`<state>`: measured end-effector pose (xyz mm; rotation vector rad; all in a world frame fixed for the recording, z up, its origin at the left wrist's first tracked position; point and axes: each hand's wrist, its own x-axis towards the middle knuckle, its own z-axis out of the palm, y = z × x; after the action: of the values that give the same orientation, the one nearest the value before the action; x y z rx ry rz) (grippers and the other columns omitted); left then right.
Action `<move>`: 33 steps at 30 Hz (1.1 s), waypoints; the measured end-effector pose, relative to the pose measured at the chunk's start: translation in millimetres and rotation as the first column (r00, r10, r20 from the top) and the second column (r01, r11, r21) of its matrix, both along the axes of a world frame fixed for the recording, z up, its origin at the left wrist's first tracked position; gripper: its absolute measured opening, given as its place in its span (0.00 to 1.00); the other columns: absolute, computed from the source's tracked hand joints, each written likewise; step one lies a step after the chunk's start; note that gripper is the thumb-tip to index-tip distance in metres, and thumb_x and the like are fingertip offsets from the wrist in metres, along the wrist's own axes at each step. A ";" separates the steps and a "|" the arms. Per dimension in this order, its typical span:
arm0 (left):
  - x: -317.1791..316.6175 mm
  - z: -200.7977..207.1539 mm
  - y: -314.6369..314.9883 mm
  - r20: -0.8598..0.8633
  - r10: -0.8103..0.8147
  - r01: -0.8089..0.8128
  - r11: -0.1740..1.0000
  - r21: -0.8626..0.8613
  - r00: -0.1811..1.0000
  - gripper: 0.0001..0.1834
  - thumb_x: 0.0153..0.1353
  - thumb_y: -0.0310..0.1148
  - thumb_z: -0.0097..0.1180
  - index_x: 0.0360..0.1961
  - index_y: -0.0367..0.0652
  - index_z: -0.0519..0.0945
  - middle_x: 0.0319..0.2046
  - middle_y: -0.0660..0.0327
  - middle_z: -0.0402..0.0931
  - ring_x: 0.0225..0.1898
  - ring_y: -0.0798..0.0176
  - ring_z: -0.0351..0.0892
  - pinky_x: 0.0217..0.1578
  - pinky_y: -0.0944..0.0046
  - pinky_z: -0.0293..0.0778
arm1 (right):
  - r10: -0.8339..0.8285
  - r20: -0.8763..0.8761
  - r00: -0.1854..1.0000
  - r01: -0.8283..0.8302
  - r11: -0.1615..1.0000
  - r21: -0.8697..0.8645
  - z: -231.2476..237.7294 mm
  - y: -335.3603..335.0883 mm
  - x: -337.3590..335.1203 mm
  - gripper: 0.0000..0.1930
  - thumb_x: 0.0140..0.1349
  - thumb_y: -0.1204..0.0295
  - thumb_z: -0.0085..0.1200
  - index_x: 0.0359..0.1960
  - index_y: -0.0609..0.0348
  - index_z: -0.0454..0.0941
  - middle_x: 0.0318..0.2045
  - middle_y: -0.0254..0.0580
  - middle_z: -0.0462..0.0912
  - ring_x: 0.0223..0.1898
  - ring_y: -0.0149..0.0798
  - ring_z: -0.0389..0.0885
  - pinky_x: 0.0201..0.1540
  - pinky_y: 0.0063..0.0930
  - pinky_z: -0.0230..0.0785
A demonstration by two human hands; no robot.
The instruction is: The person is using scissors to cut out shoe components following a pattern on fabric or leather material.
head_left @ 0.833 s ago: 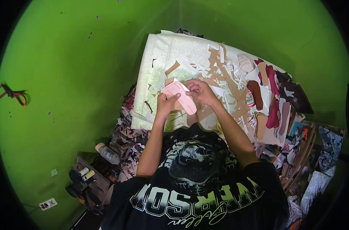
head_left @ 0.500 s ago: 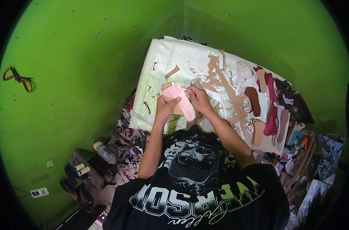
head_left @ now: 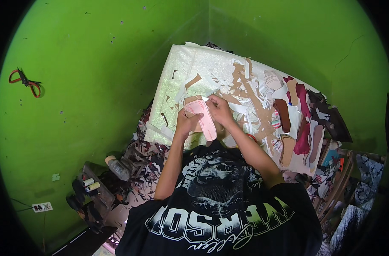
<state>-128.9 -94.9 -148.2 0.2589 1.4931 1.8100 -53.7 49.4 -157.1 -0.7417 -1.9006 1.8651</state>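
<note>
A pale pink shoe insole (head_left: 207,126) with red print lies in my left hand (head_left: 186,123), its thumb pressed on the insole's face. Brown sheet material (head_left: 192,100) shows behind the insole, around its rounded far end. At the insole's right edge, my right hand (head_left: 220,112) has its fingers closed in a pinch. A small white piece (head_left: 205,99) shows by those fingertips; whether they grip it or the insole's edge I cannot tell.
Brown and white scraps (head_left: 241,85) litter the white-covered table (head_left: 177,59). Along its right side lie dark red cloth (head_left: 303,138), a brown insole (head_left: 282,114) and a tan one (head_left: 287,151). Red-handled scissors (head_left: 25,82) hang on the green wall. Thread spools (head_left: 92,186) stand lower left.
The insole has turned a little more upright, and more brown material shows behind its far end. My right fingers stay at its edge, with a white piece now showing there. The view has shifted slightly.
</note>
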 end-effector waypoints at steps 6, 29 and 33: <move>-2.7 -4.8 -1.4 0.065 0.012 -0.012 1.000 0.009 0.998 0.18 0.55 0.20 0.64 0.48 0.34 0.79 0.41 0.57 0.83 0.39 0.64 0.84 0.41 0.65 0.80 | 0.091 -0.028 0.995 -0.095 0.985 -0.148 -15.7 11.4 -6.5 0.15 0.68 0.64 0.55 0.29 0.64 0.76 0.19 0.29 0.74 0.22 0.22 0.68 0.26 0.23 0.62; -45.4 -15.3 -14.1 -0.030 0.162 -0.162 0.987 0.001 0.986 0.21 0.72 0.46 0.51 0.46 0.36 0.81 0.36 0.65 0.80 0.35 0.74 0.75 0.37 0.71 0.71 | 0.632 0.514 0.580 -0.803 0.547 0.235 21.4 44.0 -22.5 0.15 0.57 0.65 0.66 0.37 0.65 0.81 0.29 0.49 0.84 0.29 0.41 0.81 0.36 0.33 0.71; -46.2 -13.0 -9.9 -0.147 0.198 -0.209 0.976 -0.061 0.969 0.21 0.72 0.46 0.51 0.44 0.37 0.82 0.35 0.66 0.80 0.34 0.75 0.73 0.37 0.71 0.70 | 0.597 0.544 0.589 -0.797 0.538 0.273 19.5 44.3 -27.4 0.15 0.57 0.65 0.65 0.37 0.66 0.81 0.28 0.49 0.84 0.29 0.40 0.81 0.35 0.33 0.71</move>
<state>-175.2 -104.7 -161.2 0.2052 1.7374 1.9235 -81.1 93.6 -137.6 -0.1159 -3.1611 1.4892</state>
